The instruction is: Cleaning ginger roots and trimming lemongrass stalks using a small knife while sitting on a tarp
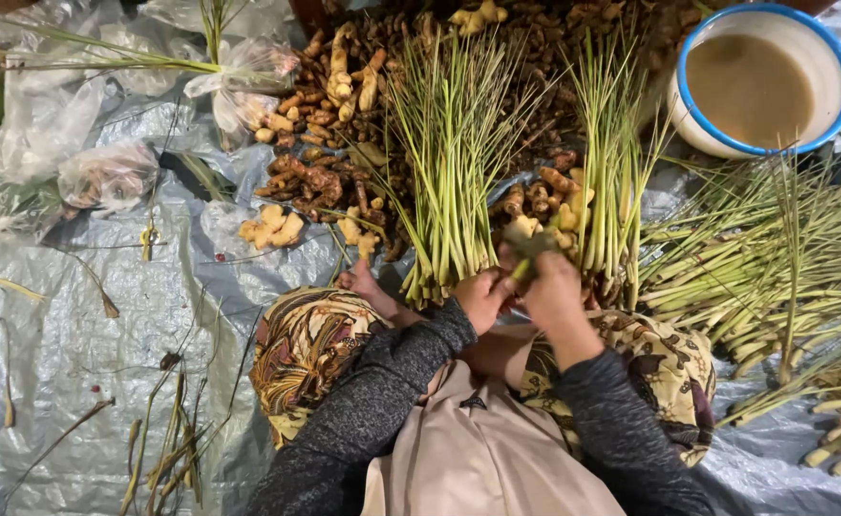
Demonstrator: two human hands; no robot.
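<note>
- At centre, above the lap, the left hand (482,298) is closed around the cut base of a lemongrass bundle (449,162), which is fanned upward over the grey tarp (67,334).
- Just beside it, the right hand (552,287) is pinched on a small greenish piece (532,247); its identity cannot be told.
- Turmeric roots (330,124) are heaped behind.
- A blue-rimmed enamel bowl (836,57) of cloudy liquid is set at upper right.

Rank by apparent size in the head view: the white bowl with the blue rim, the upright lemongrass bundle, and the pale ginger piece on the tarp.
1. Upright green lemongrass bundle
2. White enamel bowl with blue rim, though nearly as large
3. Pale yellow ginger piece
</note>
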